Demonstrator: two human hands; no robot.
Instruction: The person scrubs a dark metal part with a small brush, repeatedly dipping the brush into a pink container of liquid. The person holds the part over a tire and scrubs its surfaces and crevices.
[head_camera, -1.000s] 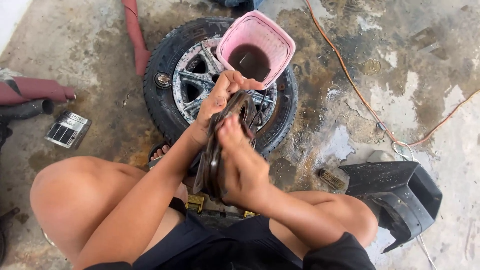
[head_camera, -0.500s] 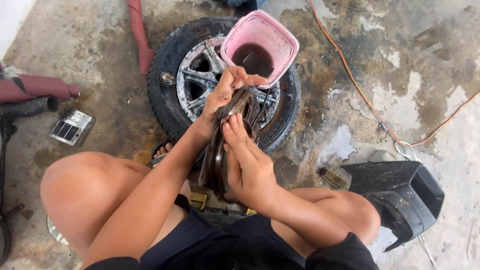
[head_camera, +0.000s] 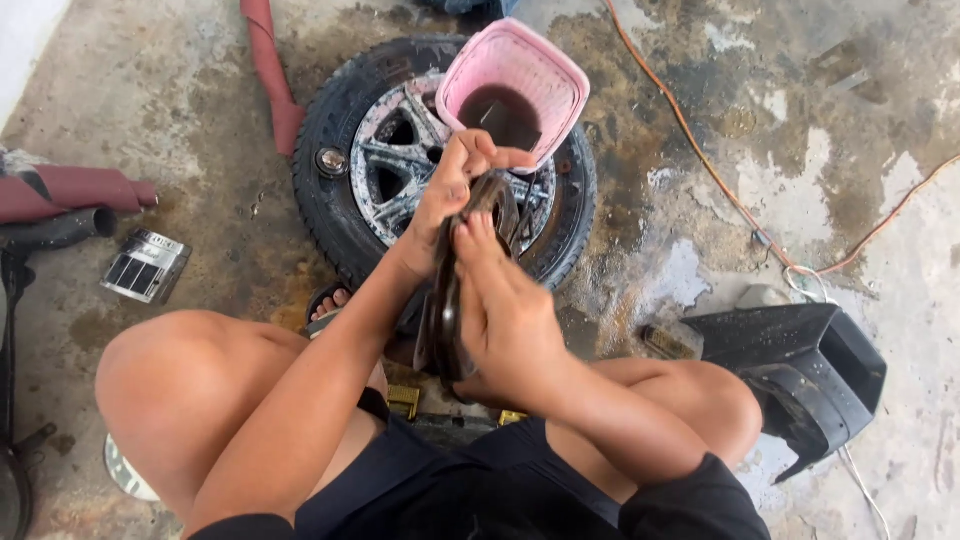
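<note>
Squatting over a wet, stained concrete floor (head_camera: 150, 120), knees wide apart. Left hand (head_camera: 450, 195) closed around the upper end of a dark rubber inner tube (head_camera: 445, 310), fingers curled over the top edge. Right hand (head_camera: 505, 310) pressed flat against the side of the same tube, fingers mostly straight and pointing up, thumb side hidden, so hard to tell how firmly gripping. Tube folded and held upright between both hands, in front of the chest, above the near edge of the wheel.

Just beyond the hands, a small tyre on a grey alloy rim (head_camera: 390, 180) lying flat on the floor. On top of the wheel, a pink plastic basket (head_camera: 545, 85) holding dark liquid, touching the rim at the far right part. A toe in a sandal (head_camera: 330, 300) visible near the tyre's near left edge.

To the left, a small silver ribbed metal piece (head_camera: 148, 265) and a dark red hose (head_camera: 265, 60). To the right, a black plastic cover part (head_camera: 800, 370) lying on the floor, and an orange cable (head_camera: 700, 150) running across the concrete, well apart from the hands.
</note>
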